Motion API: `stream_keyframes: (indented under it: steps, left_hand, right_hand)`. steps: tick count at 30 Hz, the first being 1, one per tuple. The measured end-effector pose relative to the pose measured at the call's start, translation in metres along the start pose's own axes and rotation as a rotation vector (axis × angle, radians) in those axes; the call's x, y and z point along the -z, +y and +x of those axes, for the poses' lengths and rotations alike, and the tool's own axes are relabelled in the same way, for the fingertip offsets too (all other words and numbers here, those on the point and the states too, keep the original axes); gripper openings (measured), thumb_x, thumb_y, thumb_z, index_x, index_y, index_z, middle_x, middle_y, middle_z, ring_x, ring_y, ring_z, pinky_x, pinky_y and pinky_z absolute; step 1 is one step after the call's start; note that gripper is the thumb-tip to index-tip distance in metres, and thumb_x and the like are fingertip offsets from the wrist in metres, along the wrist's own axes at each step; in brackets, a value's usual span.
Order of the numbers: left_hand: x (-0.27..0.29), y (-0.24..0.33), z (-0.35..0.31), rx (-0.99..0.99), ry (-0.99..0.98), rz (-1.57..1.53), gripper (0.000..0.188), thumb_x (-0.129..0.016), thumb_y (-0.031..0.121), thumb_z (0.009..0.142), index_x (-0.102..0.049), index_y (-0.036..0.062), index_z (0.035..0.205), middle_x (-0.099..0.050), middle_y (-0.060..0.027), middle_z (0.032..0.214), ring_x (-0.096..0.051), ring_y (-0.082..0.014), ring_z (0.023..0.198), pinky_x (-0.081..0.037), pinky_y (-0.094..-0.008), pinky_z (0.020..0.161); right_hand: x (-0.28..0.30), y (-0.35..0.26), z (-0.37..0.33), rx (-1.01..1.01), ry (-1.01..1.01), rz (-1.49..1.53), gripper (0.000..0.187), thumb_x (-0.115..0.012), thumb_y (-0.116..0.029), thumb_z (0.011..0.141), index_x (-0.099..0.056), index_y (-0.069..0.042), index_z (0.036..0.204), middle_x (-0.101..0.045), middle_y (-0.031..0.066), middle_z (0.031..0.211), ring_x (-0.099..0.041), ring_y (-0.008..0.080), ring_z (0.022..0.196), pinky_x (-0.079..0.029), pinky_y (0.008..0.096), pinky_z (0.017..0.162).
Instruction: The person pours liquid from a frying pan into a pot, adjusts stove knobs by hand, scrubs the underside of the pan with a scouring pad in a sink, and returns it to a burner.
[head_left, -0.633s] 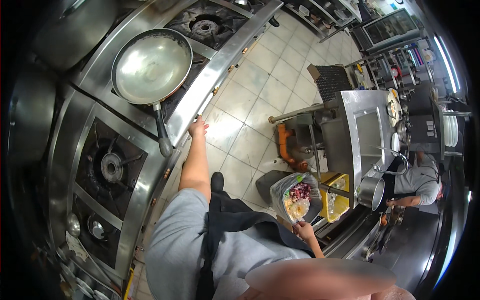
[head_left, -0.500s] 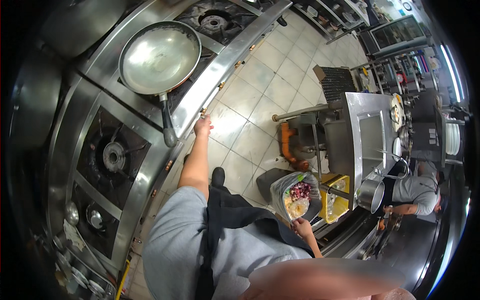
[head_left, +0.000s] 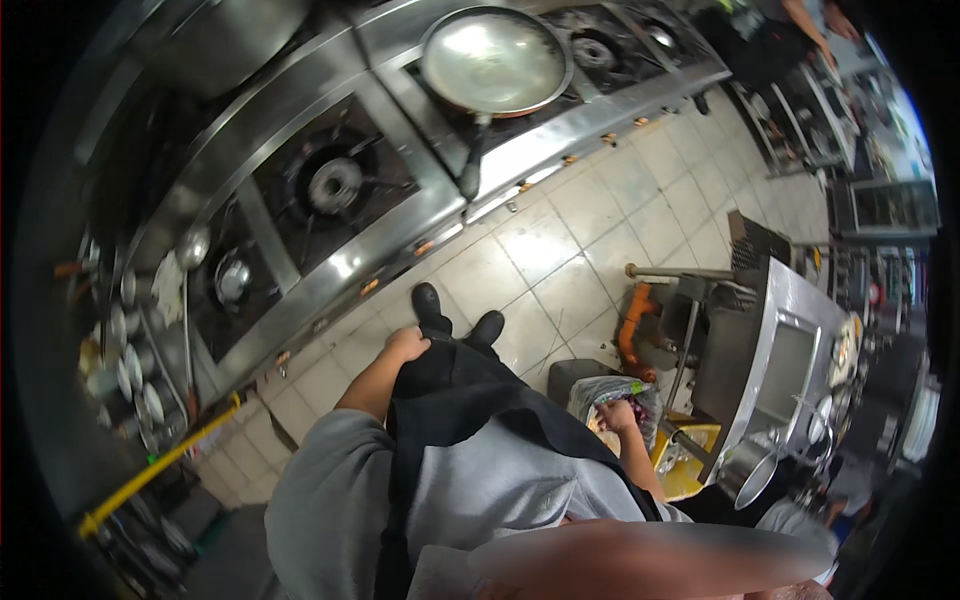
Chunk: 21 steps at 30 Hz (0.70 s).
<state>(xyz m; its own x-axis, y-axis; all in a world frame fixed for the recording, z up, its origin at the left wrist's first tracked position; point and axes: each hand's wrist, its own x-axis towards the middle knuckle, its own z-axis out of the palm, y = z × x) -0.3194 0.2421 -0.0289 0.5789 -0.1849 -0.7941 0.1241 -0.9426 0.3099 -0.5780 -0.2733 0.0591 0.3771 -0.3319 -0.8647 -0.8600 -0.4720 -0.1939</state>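
My left hand [head_left: 407,345] is closed beside the edge of my black apron [head_left: 470,390], below the stove front. Whether it grips the cloth or anything else is hidden. My right hand [head_left: 617,414] is at the mouth of a grey bin with a clear plastic liner [head_left: 648,402], its fingers curled. Dark red and pale food scraps show around the fingers; what they grip cannot be made out. On the stove stands a large frying pan [head_left: 497,62], its dark handle pointing toward me, away from both hands.
The steel stove has several burners [head_left: 335,186] to the left. Right of the bin are a yellow crate [head_left: 690,462], a steel sink table [head_left: 778,340] and a steel pot [head_left: 748,474]. An orange pipe [head_left: 632,322] runs under the table. Other people work at the far right and top right.
My view has turned, so the stove and pan sit further right. My left hand has left the stove's front knobs and come back to my apron. My right hand has moved from the liner's rim over the bin's mouth.
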Motion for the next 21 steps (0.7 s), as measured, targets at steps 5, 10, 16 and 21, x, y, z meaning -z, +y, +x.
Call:
stream_keyframes:
  steps: [5, 10, 16, 21]
  left_hand:
    - [-0.053, -0.099, -0.050, 0.250, 0.094, -0.446, 0.045, -0.068, 0.046, 0.085, -0.074, 0.0055, 0.102, -0.073, -0.0179, 0.102, -0.069, -0.0339, 0.099, -0.053, -0.0437, 0.088]
    - [-0.120, -0.130, -0.110, 0.256, 0.089, -0.512, 0.042, -0.067, 0.042, 0.084, -0.074, 0.0046, 0.100, -0.074, -0.0172, 0.099, -0.070, -0.0318, 0.095, -0.054, -0.0414, 0.085]
    - [-0.161, -0.137, -0.182, 0.053, 0.259, -0.792, 0.040, -0.071, 0.040, 0.083, -0.073, 0.0042, 0.100, -0.074, -0.0159, 0.096, -0.071, -0.0304, 0.093, -0.054, -0.0394, 0.083]
    - [-0.212, -0.186, -0.266, 0.058, 0.307, -0.869, 0.043, -0.069, 0.040, 0.088, -0.069, 0.0010, 0.106, -0.073, -0.0174, 0.100, -0.070, -0.0305, 0.097, -0.053, -0.0385, 0.085]
  right_hand:
    - [0.026, -0.038, 0.046, 0.235, 0.108, 0.144, 0.024, -0.068, -0.022, 0.091, -0.071, 0.001, 0.095, -0.071, 0.0095, 0.076, -0.066, 0.0170, 0.063, -0.053, 0.0326, 0.063]
    - [0.018, -0.109, 0.036, 0.275, 0.096, 0.166, 0.023, -0.064, -0.021, 0.094, -0.068, 0.000, 0.103, -0.068, 0.0077, 0.077, -0.062, 0.0156, 0.056, -0.050, 0.0290, 0.051]
    - [-0.045, -0.162, -0.011, 0.442, 0.056, -0.299, 0.036, -0.064, -0.033, 0.088, -0.070, 0.000, 0.098, -0.072, 0.0114, 0.078, -0.071, 0.0211, 0.066, -0.056, 0.0356, 0.067]
    - [-0.117, -0.211, -0.041, 0.534, -0.009, -0.558, 0.031, -0.066, -0.032, 0.089, -0.069, -0.002, 0.093, -0.071, 0.0095, 0.077, -0.070, 0.0189, 0.064, -0.055, 0.0347, 0.064]
